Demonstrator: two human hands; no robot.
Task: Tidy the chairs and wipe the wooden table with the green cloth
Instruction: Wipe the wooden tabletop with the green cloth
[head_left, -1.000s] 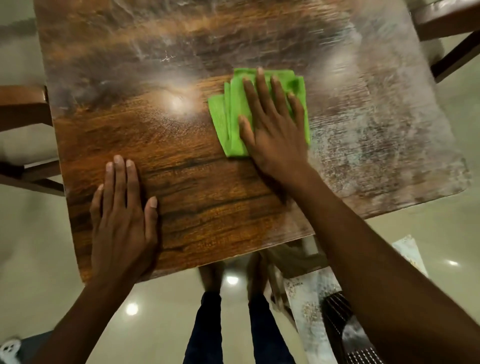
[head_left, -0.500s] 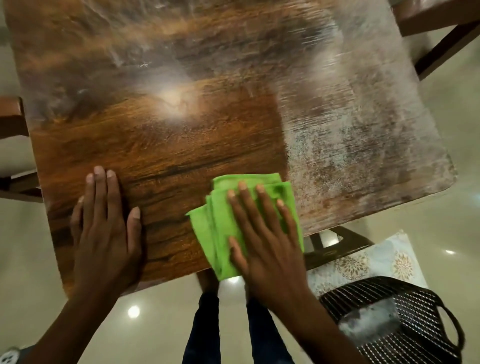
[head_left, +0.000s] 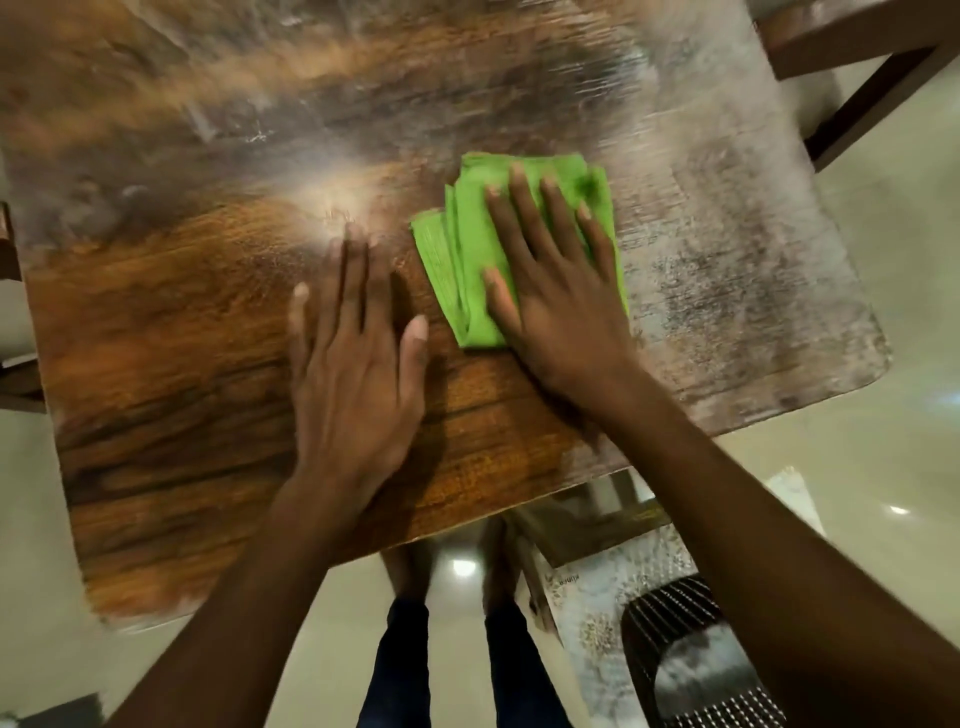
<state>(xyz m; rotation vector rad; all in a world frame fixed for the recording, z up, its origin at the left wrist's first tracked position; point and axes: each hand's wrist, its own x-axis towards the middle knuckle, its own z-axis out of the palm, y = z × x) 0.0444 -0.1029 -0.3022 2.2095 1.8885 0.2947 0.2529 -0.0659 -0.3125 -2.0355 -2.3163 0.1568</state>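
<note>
Head view, single entry: we stand at the near edge of the wooden table (head_left: 171, 395), both hands laid flat on its top. Item one, right hand (head_left: 558, 291): fingers straight and spread, palm pressing down on the green cloth (head_left: 462, 260); nothing is pinched or curled round, which we judge suits wiping, since a flat palm spreads pressure over the whole pad. Item two, green cloth: folded into several layers, lying under and just left of the right hand's thumb, its far edge showing beyond the fingertips; we take the folding as a way to give a thicker, firmer wiping face. Item three, left hand (head_left: 353, 364): fingers straight, together, resting on bare wood just beside the cloth, holding nothing; we read it as a brace that steadies our lean over the table. Item four, table surface: warm, clean-looking brown grain under and left of the left hand; a grey, dusty film to the right of the right hand and beyond both hands, so by our judgement the wiping is part done, with the right and far portions outstanding. Item five, chair (head_left: 852, 57): dark wooden frame well beyond and right of the right hand. Item six, black slatted basket (head_left: 691, 660): on the floor below the right forearm, beside a patterned mat (head_left: 592, 597).
</note>
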